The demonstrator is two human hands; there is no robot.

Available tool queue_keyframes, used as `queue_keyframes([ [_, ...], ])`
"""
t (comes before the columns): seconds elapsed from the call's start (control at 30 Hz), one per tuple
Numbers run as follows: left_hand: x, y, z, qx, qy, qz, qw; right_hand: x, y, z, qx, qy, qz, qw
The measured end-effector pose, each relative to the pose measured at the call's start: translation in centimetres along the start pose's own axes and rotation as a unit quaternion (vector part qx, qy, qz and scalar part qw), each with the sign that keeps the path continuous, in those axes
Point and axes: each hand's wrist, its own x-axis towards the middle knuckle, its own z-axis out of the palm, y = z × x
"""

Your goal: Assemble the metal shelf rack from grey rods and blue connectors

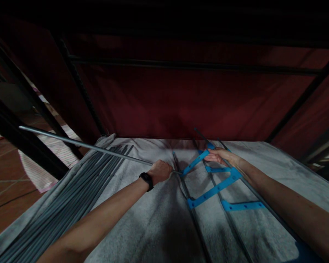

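Grey rod (84, 145): long axis runs mostly crosswise, its left tip higher in the picture and crossing in front of a black post (22, 135) at far left, its right end lower, at the near end of a blue strip (196, 163). Left hand (160, 171) clenched around the rod close to that right end, black watch (146, 181) on the wrist. Whether the rod end sits inside the strip's hole or only meets it: cannot tell.

Frame of long rods and blue strips: lies right of centre on a cloth (153, 226), rods running away from the person and leaning left toward the red sheet (175, 106). Right hand (220, 156) at the frame's far corner, fingers touching the far end of the same strip; thumb and fingertips partly hidden, tightness of grip cannot be told. Right forearm covers part of the frame; rods cut off at the bottom edge. Far corner dim and blurred.

Materials: rods slim, straight, round, smooth; strips flat, plastic-looking, with dark round holes; cloth pale grey, fuzzy, wrinkled. Bundle of loose rods (71, 204) at left, roughly parallel, near ends partly behind the left forearm.
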Motion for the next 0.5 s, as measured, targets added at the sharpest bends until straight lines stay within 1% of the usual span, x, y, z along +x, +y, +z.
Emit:
queue_keyframes([
  [0.2, 0.5, -0.3, -0.4, -0.006, -0.029, -0.009, 1.0, 0.0, -0.1, 0.2, 0.003, 0.005, 0.018, 1.0],
  [0.33, 0.5, -0.1, -0.5, 0.002, -0.023, -0.007, 1.0, -0.2, -0.4, 0.6, 0.01, 0.015, 0.022, 1.0],
  [0.5, -0.4, 0.0, 0.2, 0.018, -0.023, -0.012, 0.999, -0.8, -0.8, 1.7, -0.013, 0.036, 0.02, 0.999],
])
